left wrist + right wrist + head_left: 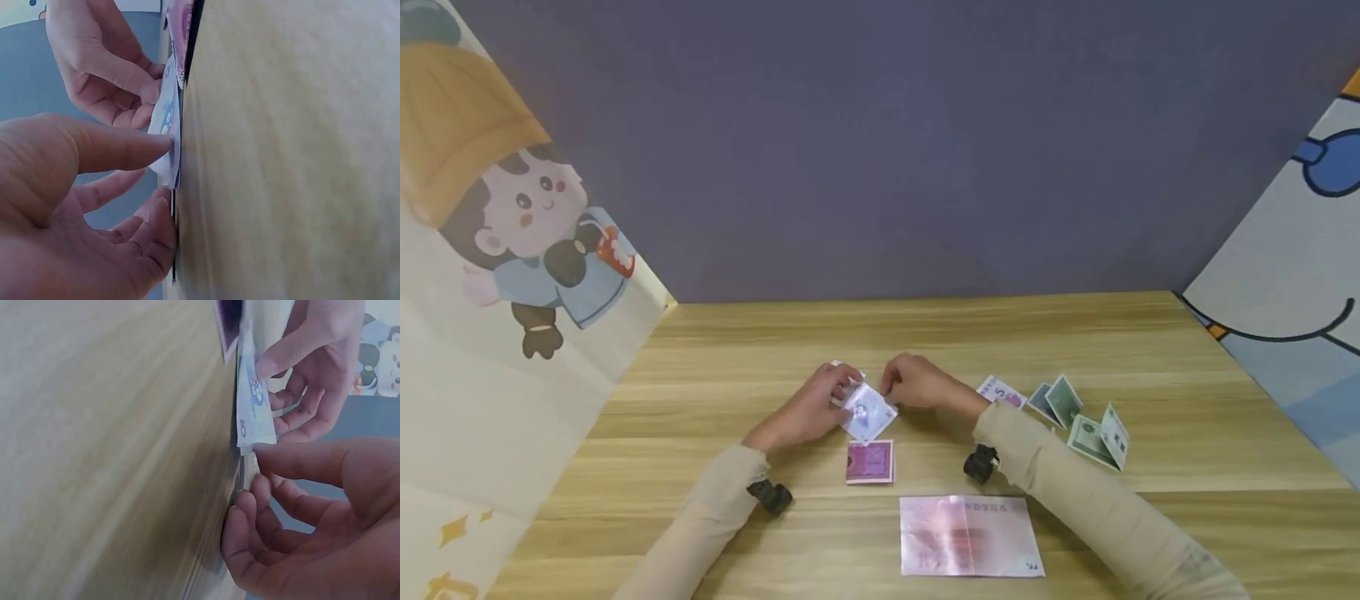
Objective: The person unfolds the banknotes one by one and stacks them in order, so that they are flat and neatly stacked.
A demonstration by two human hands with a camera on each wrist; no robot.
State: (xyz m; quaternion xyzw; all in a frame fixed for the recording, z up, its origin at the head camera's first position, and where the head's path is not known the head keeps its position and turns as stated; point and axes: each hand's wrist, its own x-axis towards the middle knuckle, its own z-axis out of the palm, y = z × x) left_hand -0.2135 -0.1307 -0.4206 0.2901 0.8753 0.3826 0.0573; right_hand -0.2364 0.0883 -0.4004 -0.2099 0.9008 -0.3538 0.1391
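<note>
A pale blue-and-white banknote [871, 414], folded to a near square, lies at an angle on the table between both hands. At its left side is my left hand [808, 408]; the thumb [164, 144] presses on the note's face and the fingers curl at its far edge. My right hand [922, 383] pinches the right corner between thumb [265, 451] and forefinger, its other fingers curled down by the tabletop. A white paper corner shows behind the left fingers. Just in front of the pale note lies a folded purple banknote [870, 462].
Nearer the front, a creased pink banknote [970, 536] lies spread out. Beyond the right forearm are a purple-and-white note [1002, 392] marked 5 and half-open folded green notes [1097, 439]. A dark panel [887, 167] rises behind the wood-grain table [737, 342].
</note>
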